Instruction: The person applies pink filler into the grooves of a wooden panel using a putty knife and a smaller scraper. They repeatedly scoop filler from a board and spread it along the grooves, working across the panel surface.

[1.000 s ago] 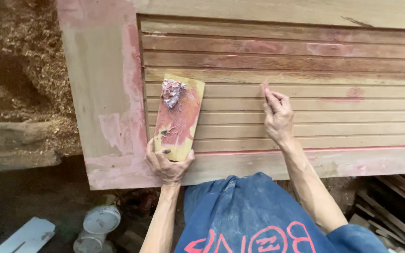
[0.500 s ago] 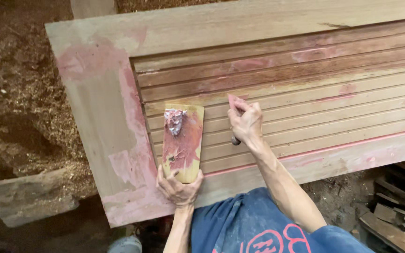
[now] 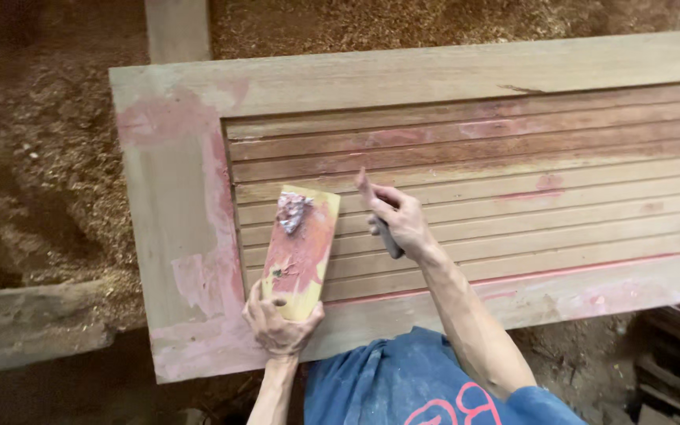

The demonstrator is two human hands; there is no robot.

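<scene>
My left hand [image 3: 279,323] grips the near end of a small yellow board [image 3: 302,252] smeared with pink filler, with a grey-pink lump of putty [image 3: 293,211] at its far end. My right hand [image 3: 397,222] holds a dark-handled putty knife [image 3: 388,238]; its forefinger is stretched out, touching the slats just right of the board. Both rest over a large wooden louvred door panel [image 3: 450,79] lying flat, its frame and slats stained with pink patches.
Sawdust covers the ground [image 3: 33,149] left of and behind the panel. A rough timber block [image 3: 41,323] lies at the lower left. Stacked wood pieces [image 3: 674,354] sit at the lower right. An upright plank [image 3: 176,27] stands behind the panel.
My right hand has moved left along the slats toward the board, now close beside it. The view has shifted right and up; the left hand keeps the board.
</scene>
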